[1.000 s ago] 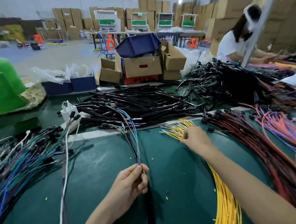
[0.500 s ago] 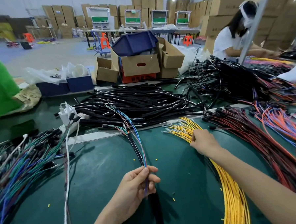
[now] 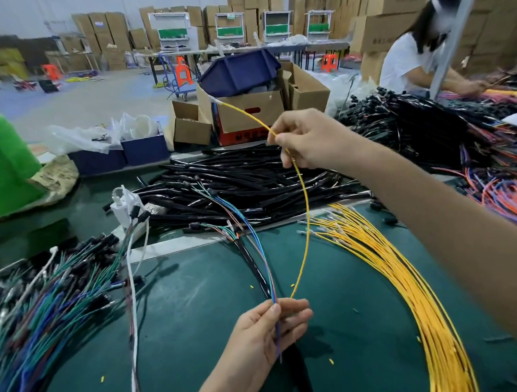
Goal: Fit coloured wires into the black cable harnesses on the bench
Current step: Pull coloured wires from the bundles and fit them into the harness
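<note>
My left hand (image 3: 266, 336) pinches a thin bundle of blue, purple and green wires (image 3: 253, 241) low over the green bench mat (image 3: 183, 319); a black cable harness (image 3: 301, 370) runs under that hand. My right hand (image 3: 305, 141) is raised above the pile of black harnesses (image 3: 250, 184) and pinches a single yellow wire (image 3: 304, 211). The wire curves down to my left fingers, and its far end sticks up to the left. The yellow wire bundle (image 3: 405, 272) fans across the mat on the right.
A heap of green and blue wires with black connectors (image 3: 41, 297) lies at the left. Red and orange wires (image 3: 499, 192) lie far right. Cardboard boxes (image 3: 247, 112) and a blue bin (image 3: 239, 72) stand behind the bench. A person in white (image 3: 412, 59) works at the back right.
My right hand has lifted off the yellow bundle with one yellow wire and risen above the black harness pile. My left hand keeps its hold on the thin wire bundle.
</note>
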Demonstrator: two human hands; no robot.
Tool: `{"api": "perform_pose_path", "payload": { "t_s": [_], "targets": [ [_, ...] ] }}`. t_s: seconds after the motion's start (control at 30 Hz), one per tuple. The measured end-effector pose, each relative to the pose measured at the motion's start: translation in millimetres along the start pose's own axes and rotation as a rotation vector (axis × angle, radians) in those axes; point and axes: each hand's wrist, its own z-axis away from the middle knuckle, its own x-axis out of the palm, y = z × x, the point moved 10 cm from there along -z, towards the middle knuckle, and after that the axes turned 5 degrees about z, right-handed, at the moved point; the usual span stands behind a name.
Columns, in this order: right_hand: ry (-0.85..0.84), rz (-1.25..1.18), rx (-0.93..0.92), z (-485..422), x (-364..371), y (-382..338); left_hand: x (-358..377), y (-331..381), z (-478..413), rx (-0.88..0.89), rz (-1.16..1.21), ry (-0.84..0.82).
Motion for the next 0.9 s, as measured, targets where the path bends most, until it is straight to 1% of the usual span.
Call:
{"api": "perform_pose_path", "payload": {
  "t_s": [0.07,0.2,0.3,0.37,0.47,0.57,0.7,0.83,0.9],
  "targets": [
    [-0.026,-0.027,-0.011,-10,14,-10,-3,0,-1,0.015,-0.029,0.019],
    [-0.056,0.019,-0.014,-23,38,-11,-10,3,1,0.025,-0.021,0.080],
    [-0.028,-0.010,-0.009,-26,35,-5,-11,5,2,0.035,0.016,0.099],
    [-0.009,-0.078,-0.012,-25,29,-1,-12,7,1,0.052,0.016,0.110],
    [-0.021,-0.154,-0.004,-22,32,5,-11,8,0,0.082,-0.018,0.101],
    [-0.036,-0.167,0.015,-22,49,12,-9,6,0,0.084,-0.059,0.072],
    [-0.073,-0.207,0.070,-27,78,31,-7,4,-1,0.057,-0.049,0.045],
    [-0.079,-0.169,0.148,-34,98,58,-7,7,-1,0.104,-0.057,0.057],
    [-0.193,-0.268,0.240,-30,116,76,-9,9,-1,0.126,-0.047,0.070]
  ]
}}
